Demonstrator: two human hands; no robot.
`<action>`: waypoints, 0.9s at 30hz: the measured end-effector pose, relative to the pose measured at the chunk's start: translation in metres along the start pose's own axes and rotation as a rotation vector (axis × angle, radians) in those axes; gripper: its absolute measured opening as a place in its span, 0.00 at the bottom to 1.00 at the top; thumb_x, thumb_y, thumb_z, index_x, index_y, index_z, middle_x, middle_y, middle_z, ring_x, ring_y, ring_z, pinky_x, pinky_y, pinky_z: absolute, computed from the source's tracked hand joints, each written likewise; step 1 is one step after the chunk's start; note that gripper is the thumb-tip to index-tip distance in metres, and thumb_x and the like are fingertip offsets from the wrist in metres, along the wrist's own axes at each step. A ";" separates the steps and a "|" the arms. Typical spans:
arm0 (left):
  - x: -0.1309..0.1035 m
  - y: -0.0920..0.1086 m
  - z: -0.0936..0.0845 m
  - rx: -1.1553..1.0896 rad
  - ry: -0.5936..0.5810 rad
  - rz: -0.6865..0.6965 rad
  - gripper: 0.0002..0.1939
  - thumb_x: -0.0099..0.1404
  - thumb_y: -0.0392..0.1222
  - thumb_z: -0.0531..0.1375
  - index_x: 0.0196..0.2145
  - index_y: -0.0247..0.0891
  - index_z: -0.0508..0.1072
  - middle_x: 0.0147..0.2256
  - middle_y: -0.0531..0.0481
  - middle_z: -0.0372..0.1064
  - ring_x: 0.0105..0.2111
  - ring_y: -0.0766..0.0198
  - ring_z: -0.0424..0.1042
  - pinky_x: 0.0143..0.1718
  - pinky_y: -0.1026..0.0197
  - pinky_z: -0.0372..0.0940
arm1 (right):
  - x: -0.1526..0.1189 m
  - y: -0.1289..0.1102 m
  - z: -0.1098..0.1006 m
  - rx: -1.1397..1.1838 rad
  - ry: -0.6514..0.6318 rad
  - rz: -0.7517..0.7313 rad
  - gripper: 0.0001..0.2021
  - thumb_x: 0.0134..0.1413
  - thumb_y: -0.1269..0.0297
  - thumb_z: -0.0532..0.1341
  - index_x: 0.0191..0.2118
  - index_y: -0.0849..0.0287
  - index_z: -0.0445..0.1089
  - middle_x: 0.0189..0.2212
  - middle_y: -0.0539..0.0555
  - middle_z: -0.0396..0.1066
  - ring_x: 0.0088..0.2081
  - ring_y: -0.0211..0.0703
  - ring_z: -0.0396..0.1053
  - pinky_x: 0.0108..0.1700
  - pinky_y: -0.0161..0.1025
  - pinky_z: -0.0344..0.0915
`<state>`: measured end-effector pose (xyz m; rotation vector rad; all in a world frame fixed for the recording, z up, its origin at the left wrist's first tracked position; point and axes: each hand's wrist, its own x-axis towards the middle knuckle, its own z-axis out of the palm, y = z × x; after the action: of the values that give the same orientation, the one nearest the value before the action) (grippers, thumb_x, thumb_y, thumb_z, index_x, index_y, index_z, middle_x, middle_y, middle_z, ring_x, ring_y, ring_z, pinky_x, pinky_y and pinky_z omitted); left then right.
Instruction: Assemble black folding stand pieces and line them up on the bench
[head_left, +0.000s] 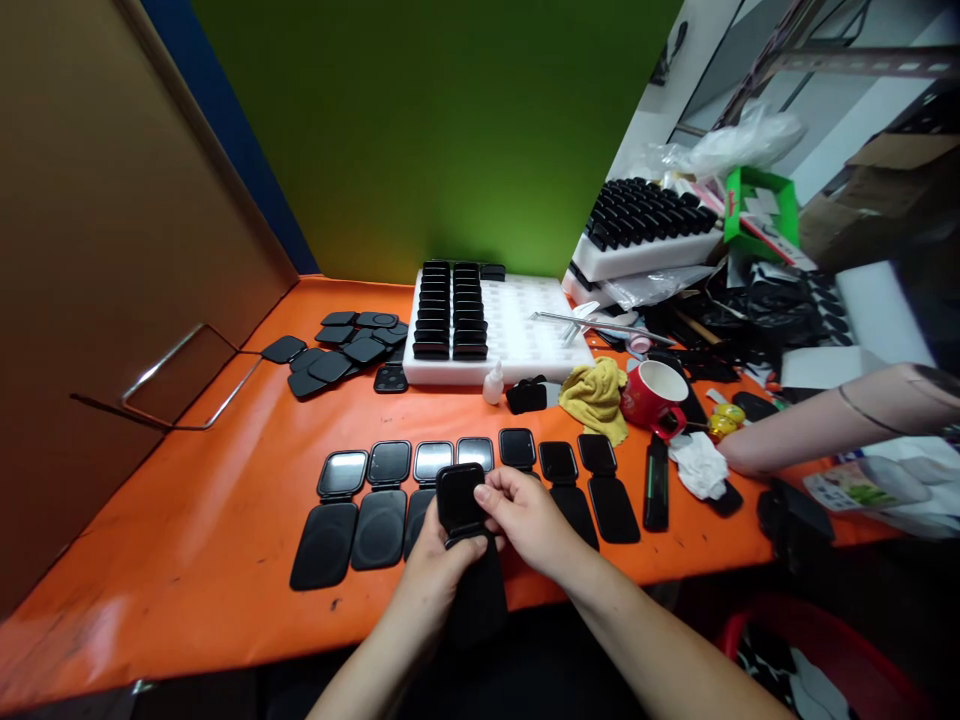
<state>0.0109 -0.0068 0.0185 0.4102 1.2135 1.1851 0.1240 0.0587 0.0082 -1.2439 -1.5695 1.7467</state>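
A black hinged folding pad (pixel 460 498) is held open near the front edge of the table, its glossy square panel tilted up. My left hand (pixel 437 570) is closed round it at the hinge, with the thumb across the front. With fingers bent in a pinch, my right hand (pixel 525 520) grips the right edge of the square panel. Just beyond my hands lies a row of similar opened pads, among them one at the left end (pixel 324 545) and one at the right end (pixel 613 508). My hands and the held pad partly cover the middle ones.
A white foam tray (pixel 525 345) holds two columns of upright black pieces; metal tweezers (pixel 600 325) rest across it. Loose black panels (pixel 330 365) are piled left. A small white bottle (pixel 493 384), yellow cloth (pixel 596 395), red mug (pixel 652 395) and wire stand (pixel 217 400) are around.
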 end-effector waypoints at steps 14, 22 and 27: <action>0.000 -0.001 0.002 -0.014 0.012 -0.018 0.28 0.47 0.31 0.61 0.47 0.38 0.59 0.34 0.50 0.71 0.36 0.58 0.72 0.38 0.58 0.64 | 0.003 0.001 -0.002 0.015 0.004 0.012 0.11 0.50 0.55 0.56 0.28 0.58 0.61 0.21 0.46 0.59 0.20 0.34 0.63 0.16 0.30 0.63; 0.005 -0.007 -0.001 0.035 0.034 -0.057 0.32 0.46 0.33 0.62 0.49 0.39 0.58 0.36 0.49 0.72 0.37 0.55 0.72 0.38 0.56 0.65 | 0.003 0.002 -0.003 -0.028 0.035 0.012 0.11 0.50 0.54 0.56 0.28 0.57 0.60 0.21 0.46 0.59 0.20 0.35 0.63 0.14 0.31 0.61; 0.004 -0.008 0.002 0.044 0.048 0.002 0.27 0.52 0.42 0.62 0.49 0.39 0.60 0.43 0.46 0.70 0.45 0.53 0.68 0.44 0.57 0.63 | 0.003 0.006 -0.002 -0.057 0.067 -0.032 0.10 0.51 0.55 0.55 0.28 0.57 0.60 0.21 0.46 0.59 0.18 0.33 0.61 0.16 0.30 0.59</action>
<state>0.0159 -0.0058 0.0110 0.4175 1.2827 1.1772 0.1251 0.0609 0.0014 -1.2843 -1.6020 1.6344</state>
